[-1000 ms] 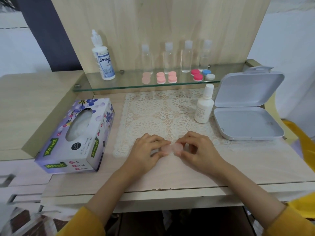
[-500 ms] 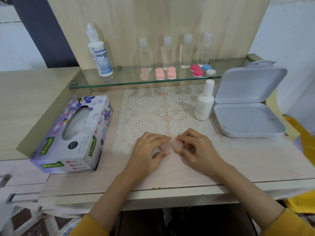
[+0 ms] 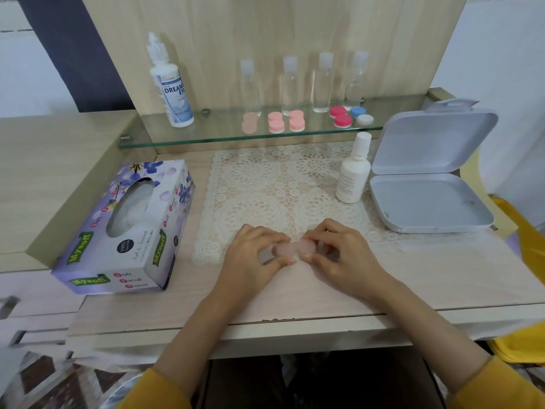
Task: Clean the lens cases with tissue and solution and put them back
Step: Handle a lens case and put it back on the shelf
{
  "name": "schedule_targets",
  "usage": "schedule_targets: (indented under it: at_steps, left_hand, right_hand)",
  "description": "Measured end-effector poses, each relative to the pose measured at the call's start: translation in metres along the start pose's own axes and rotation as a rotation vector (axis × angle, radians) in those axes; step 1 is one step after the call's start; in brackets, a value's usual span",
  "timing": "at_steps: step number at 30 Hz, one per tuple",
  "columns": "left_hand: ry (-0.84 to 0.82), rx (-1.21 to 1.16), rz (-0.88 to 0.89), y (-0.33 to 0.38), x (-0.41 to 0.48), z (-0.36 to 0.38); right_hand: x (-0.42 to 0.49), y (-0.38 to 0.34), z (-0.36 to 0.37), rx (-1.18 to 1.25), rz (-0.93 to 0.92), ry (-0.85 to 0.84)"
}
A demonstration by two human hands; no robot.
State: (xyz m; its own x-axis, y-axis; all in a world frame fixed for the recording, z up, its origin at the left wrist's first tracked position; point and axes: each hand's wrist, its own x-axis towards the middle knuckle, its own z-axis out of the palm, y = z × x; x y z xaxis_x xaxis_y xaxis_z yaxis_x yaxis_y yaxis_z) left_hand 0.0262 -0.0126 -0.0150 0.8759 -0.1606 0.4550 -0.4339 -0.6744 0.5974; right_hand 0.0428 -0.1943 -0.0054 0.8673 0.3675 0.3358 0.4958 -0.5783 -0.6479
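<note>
nearest to me, my left hand [image 3: 250,258] and right hand [image 3: 345,258] meet over the front of the desk [image 3: 295,299], just at the near edge of the lace mat [image 3: 265,184]. both have curled fingers pinching the pale pink lens case [image 3: 295,248] between them, the left on its left cup, the right on its right cup. i cannot tell whether the case touches the desk or is held just above it.

to the left lies the tissue box [image 3: 129,228], its oval opening facing up and white tissue showing inside. on the right side of the mat stands a white solution bottle [image 3: 352,172], upright and capped, just beside an open white box [image 3: 427,187] with its lid tipped back.

farther back, the glass shelf [image 3: 206,134] carries a row of lens cases: pink cases [image 3: 286,121] in the middle, a red-capped case [image 3: 340,117] and a blue-and-white case [image 3: 361,116] to the right. behind them stand four clear bottles [image 3: 321,84], and at the shelf's left end a tall labelled bottle [image 3: 171,87].
</note>
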Motion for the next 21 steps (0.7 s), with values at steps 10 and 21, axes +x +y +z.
schedule_targets:
  at_steps: [10,21]
  left_hand:
    - [-0.048,-0.024,-0.009,-0.0008,0.0,-0.0023]
    - [-0.042,-0.018,-0.104,0.0057,0.0046,-0.0026]
  right_hand:
    - [0.0001,0.0008,0.0004,0.003,0.009,0.005]
    - [0.0,-0.0018,-0.001,0.0,0.029,-0.01]
